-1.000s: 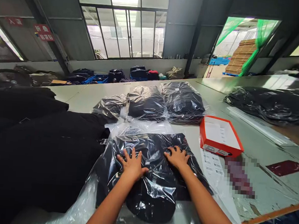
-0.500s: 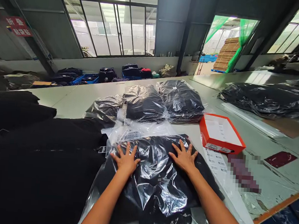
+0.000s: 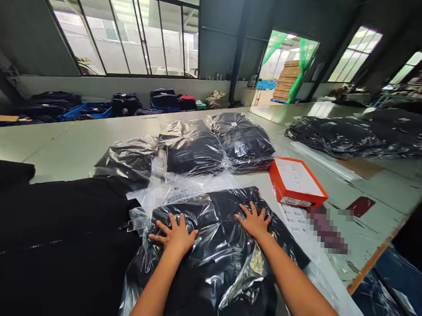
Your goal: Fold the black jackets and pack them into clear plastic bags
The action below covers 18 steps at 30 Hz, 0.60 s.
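A black garment in a clear plastic bag (image 3: 220,244) lies on the table in front of me. My left hand (image 3: 176,234) rests flat on the bag's left part, fingers spread. My right hand (image 3: 255,221) presses flat on its upper right part, fingers also spread. Neither hand grips anything. Just beyond the bag lie loose clear bags (image 3: 180,192) with printed labels.
Three bagged black garments (image 3: 192,149) lie in a row further back. An orange shallow box (image 3: 295,182) sits to the right with label sheets (image 3: 296,218) beside it. Black fabric (image 3: 49,234) is piled at left. More bagged garments (image 3: 341,135) lie far right. The table edge (image 3: 376,258) runs at right.
The view has swung right and down a little. Both hands stay flat on the bag; they slid forward, then back slightly, and the plastic is now flatter.
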Motion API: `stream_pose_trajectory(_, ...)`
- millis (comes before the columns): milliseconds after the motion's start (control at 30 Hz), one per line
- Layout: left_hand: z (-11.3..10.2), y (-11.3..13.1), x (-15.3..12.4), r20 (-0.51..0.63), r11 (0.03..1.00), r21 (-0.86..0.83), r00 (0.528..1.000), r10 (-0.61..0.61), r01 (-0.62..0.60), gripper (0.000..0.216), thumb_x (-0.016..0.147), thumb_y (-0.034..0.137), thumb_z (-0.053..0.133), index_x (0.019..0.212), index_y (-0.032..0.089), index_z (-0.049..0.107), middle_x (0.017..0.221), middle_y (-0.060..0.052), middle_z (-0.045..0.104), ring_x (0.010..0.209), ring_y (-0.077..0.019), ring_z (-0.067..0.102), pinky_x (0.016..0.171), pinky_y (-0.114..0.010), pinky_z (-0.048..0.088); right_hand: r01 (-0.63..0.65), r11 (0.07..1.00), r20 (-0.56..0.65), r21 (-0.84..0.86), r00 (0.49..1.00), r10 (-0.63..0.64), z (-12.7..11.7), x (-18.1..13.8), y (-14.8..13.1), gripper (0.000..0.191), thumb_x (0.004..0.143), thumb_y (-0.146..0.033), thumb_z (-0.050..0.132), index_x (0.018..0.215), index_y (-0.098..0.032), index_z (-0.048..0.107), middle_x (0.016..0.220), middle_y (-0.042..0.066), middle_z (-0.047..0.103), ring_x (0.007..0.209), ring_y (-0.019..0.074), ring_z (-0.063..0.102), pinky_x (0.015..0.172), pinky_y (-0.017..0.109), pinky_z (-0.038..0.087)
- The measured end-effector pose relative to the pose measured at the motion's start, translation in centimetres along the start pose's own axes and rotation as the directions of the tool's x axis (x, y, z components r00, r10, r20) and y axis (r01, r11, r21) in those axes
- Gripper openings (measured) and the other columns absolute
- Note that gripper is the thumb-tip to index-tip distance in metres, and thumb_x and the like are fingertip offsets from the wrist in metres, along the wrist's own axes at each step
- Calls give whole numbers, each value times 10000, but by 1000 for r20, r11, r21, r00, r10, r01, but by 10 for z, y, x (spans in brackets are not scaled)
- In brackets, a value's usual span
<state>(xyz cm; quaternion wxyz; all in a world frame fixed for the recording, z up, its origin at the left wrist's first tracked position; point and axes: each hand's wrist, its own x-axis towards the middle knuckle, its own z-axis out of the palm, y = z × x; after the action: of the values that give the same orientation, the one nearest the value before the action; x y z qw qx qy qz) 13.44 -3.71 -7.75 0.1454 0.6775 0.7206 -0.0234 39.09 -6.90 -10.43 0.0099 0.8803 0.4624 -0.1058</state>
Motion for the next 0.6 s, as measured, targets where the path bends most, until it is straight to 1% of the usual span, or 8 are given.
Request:
stream_pose_trajectory(33,-5,12,-7,-8,998,30,998,56,-56,738,747,580,529,1399,285,350,1529,-100,139,1335,-497,-50,923,-776,19,0,1000,59,5,998,0,-7,1,0,609,783,-687,356,1354,-478,332,1535,-48,104,1335,462,96,999,670,91)
stream_pose_trajectory(67,-5,23,-17,-38,986,40,986,163,-162,749,753,566,530,1413,288,316,1537,-83,101,1344,-470,-87,938,-763,-6,0,1000,103,6,995,-1,-13,1,0,626,771,-697,365,1355,-475,331,1537,-43,89,1339,461,80,997,677,74)
stream_pose_trajectory(133,4,42,-38,-81,914,8,911,404,-405,765,759,584,512,1429,369,212,1545,-11,31,1352,-436,-122,943,-755,-36,15,1000,136,-3,991,-14,-22,0,2,663,757,-715,366,1368,-467,308,1540,-31,67,1351,448,19,987,695,34)
stream_pose_trajectory(200,24,52,-54,-25,844,-34,844,535,-536,775,726,632,525,1404,455,192,1541,46,2,1340,-454,-142,911,-773,-69,42,999,107,-18,993,-40,-23,-4,7,688,754,-731,349,1383,-466,270,1541,-31,53,1357,432,-48,977,709,1)
stream_pose_trajectory(300,56,52,-63,17,835,-27,835,550,-549,781,716,642,533,1391,480,177,1537,64,-10,1335,-446,-167,917,-755,-113,89,996,11,-19,996,-89,-12,-10,20,668,777,-723,318,1392,-480,224,1541,-65,34,1358,421,-54,990,703,10)
stream_pose_trajectory(400,70,47,-58,21,842,1,842,539,-540,801,711,628,548,1388,492,143,1530,84,-45,1332,-425,-198,919,-744,-129,107,994,-132,-12,985,-108,8,-14,30,621,821,-673,302,1401,-474,204,1539,-90,33,1361,399,-6,1017,674,42)
stream_pose_trajectory(467,68,48,-53,65,850,13,849,524,-526,808,703,625,556,1385,498,142,1526,96,-44,1330,-423,-206,910,-751,-126,100,995,-177,10,979,-97,17,-14,31,610,830,-658,308,1402,-465,217,1539,-85,48,1360,391,15,1023,663,41)
stream_pose_trajectory(600,48,58,-49,227,873,25,853,469,-487,772,693,644,541,1372,505,202,1529,98,38,1342,-430,-153,902,-766,-102,132,979,-58,155,990,-125,15,-5,34,628,773,-693,399,1357,-474,329,1526,-64,148,1350,412,86,1001,687,39)
